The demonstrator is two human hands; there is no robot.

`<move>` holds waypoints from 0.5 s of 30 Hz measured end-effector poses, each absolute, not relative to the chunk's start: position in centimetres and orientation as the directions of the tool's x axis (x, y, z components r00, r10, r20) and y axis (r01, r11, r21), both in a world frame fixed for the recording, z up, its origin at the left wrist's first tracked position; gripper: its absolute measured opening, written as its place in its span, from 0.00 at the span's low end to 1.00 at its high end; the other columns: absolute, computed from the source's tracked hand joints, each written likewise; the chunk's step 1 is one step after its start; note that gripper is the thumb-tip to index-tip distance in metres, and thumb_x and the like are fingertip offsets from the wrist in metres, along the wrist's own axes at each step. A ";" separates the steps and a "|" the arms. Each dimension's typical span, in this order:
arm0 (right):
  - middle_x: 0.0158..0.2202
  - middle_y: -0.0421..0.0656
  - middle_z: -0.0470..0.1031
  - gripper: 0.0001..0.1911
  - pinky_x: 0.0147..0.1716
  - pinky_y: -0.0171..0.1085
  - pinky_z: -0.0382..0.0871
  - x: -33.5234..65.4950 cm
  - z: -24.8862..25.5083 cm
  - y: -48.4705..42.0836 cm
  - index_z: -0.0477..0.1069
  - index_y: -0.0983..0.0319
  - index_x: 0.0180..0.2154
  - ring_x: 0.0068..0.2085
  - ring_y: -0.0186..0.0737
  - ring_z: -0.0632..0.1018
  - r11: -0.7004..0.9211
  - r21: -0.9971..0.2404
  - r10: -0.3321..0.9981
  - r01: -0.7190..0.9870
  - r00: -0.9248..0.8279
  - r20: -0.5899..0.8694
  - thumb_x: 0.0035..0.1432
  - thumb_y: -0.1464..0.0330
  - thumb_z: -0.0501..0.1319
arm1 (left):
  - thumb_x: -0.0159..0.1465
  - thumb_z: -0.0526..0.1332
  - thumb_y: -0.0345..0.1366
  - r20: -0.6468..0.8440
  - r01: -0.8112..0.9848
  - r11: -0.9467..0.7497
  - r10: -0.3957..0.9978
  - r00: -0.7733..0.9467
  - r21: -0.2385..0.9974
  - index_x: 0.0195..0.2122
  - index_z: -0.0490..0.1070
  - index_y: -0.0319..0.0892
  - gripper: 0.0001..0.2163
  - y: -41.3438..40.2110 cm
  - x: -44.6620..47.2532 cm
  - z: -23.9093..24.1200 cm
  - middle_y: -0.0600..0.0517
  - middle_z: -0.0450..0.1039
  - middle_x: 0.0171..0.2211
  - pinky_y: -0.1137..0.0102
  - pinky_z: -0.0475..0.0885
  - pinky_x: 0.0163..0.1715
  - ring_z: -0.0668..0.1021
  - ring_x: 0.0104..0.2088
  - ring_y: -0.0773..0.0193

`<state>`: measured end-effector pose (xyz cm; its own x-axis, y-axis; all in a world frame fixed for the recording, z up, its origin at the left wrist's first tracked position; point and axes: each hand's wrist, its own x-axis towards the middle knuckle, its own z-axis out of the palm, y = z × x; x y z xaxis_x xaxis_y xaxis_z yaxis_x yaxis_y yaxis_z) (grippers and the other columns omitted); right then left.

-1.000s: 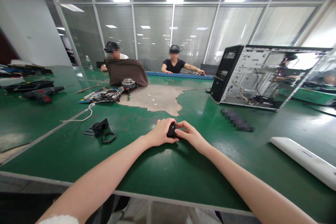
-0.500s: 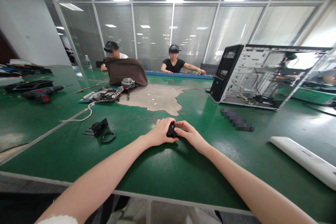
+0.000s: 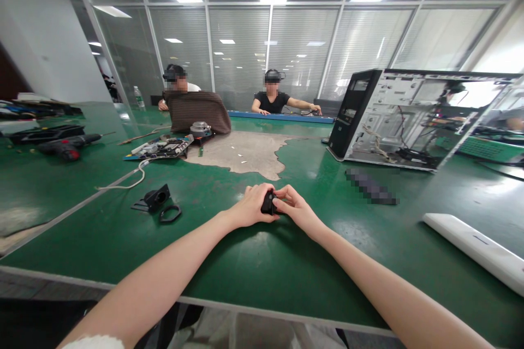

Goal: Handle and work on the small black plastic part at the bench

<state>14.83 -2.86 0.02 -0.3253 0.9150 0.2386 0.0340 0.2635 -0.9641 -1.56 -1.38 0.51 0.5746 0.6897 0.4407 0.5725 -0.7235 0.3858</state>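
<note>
A small black part point(image 3: 269, 203) rests between both my hands on the green table point(image 3: 254, 267), just ahead of me. My left hand point(image 3: 250, 206) is closed around its left side, fingers curled over the top. From the right, my right hand point(image 3: 295, 209) pinches the same part with thumb and fingertips. Most of the part is hidden by my fingers. A black ring point(image 3: 170, 213) and a black bracket-like piece point(image 3: 153, 198) lie on the table to the left of my hands.
An open computer case point(image 3: 409, 119) lies on its side at the right. A white panel point(image 3: 475, 251) lies near the right edge. A circuit board point(image 3: 161, 148), white cable point(image 3: 126, 180) and power drill point(image 3: 65, 148) lie at left. Two people sit at the far side.
My hands and the black part stay almost where they were; my right fingers have shifted slightly on the part. The far person's arm has moved a little.
</note>
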 end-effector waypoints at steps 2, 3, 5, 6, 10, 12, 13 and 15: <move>0.35 0.39 0.68 0.12 0.39 0.38 0.64 14.8 0.0 -2.7 0.62 0.60 0.34 0.37 0.34 0.71 0.261 -0.963 0.925 0.069 -0.303 0.229 0.47 0.62 0.59 | 0.47 0.62 0.46 0.437 0.574 -0.721 0.693 0.574 0.388 0.45 0.53 0.44 0.27 -1.4 -1.6 0.6 0.50 0.63 0.42 0.63 0.57 0.41 0.67 0.41 0.58; 0.36 0.40 0.68 0.13 0.40 0.38 0.64 14.9 0.0 -2.7 0.62 0.61 0.35 0.38 0.35 0.70 0.257 -0.962 0.930 0.088 -0.293 0.222 0.47 0.63 0.59 | 0.47 0.62 0.46 0.435 0.577 -0.718 0.696 0.572 0.389 0.45 0.53 0.44 0.27 -1.4 -1.6 0.6 0.49 0.63 0.42 0.63 0.58 0.41 0.67 0.41 0.58; 0.37 0.41 0.68 0.14 0.42 0.39 0.63 15.0 0.1 -2.6 0.63 0.61 0.36 0.39 0.36 0.70 0.257 -0.960 0.931 0.113 -0.296 0.214 0.47 0.63 0.59 | 0.47 0.62 0.46 0.431 0.581 -0.713 0.700 0.570 0.391 0.45 0.53 0.44 0.27 -1.5 -1.6 0.7 0.50 0.63 0.41 0.63 0.58 0.41 0.67 0.41 0.57; 0.38 0.42 0.68 0.14 0.42 0.39 0.63 15.0 0.1 -2.6 0.63 0.61 0.37 0.39 0.36 0.70 0.259 -0.959 0.926 0.114 -0.312 0.213 0.48 0.63 0.59 | 0.48 0.62 0.46 0.430 0.581 -0.714 0.700 0.570 0.391 0.45 0.54 0.44 0.26 -1.5 -1.5 0.7 0.50 0.63 0.41 0.63 0.58 0.41 0.68 0.41 0.58; 0.38 0.41 0.68 0.13 0.40 0.38 0.64 15.2 0.3 -2.9 0.62 0.60 0.35 0.38 0.35 0.72 0.250 -0.967 0.893 0.042 -0.395 0.214 0.46 0.65 0.61 | 0.48 0.62 0.45 0.440 0.575 -0.723 0.690 0.574 0.384 0.45 0.54 0.44 0.26 -1.5 -1.5 0.6 0.50 0.63 0.41 0.63 0.58 0.41 0.68 0.40 0.58; 0.37 0.40 0.68 0.14 0.39 0.38 0.65 15.1 0.4 -3.1 0.60 0.60 0.35 0.38 0.35 0.72 0.242 -0.970 0.881 -0.002 -0.418 0.221 0.45 0.66 0.62 | 0.48 0.62 0.45 0.446 0.576 -0.725 0.688 0.573 0.378 0.45 0.53 0.44 0.26 -1.4 -1.5 0.5 0.50 0.63 0.41 0.64 0.58 0.41 0.68 0.40 0.58; 0.37 0.39 0.68 0.14 0.40 0.38 0.65 15.1 0.4 -3.2 0.60 0.60 0.34 0.38 0.35 0.72 0.244 -0.970 0.881 -0.011 -0.415 0.227 0.45 0.65 0.62 | 0.48 0.62 0.45 0.447 0.576 -0.726 0.686 0.574 0.374 0.45 0.53 0.44 0.26 -1.4 -1.5 0.5 0.50 0.63 0.41 0.64 0.58 0.41 0.68 0.40 0.58; 0.36 0.39 0.68 0.12 0.39 0.38 0.64 14.9 0.3 -3.2 0.60 0.60 0.33 0.37 0.34 0.72 0.260 -0.966 0.892 0.000 -0.383 0.240 0.47 0.64 0.60 | 0.48 0.62 0.45 0.449 0.576 -0.730 0.682 0.577 0.369 0.45 0.53 0.43 0.27 -1.3 -1.5 0.4 0.50 0.63 0.41 0.64 0.58 0.41 0.67 0.40 0.58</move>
<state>14.93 -3.17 0.30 -0.3831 0.8919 0.2403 0.0001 0.2602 -0.9655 -1.53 -1.30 0.41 0.5771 0.6824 0.4486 0.5758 -0.7296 0.3690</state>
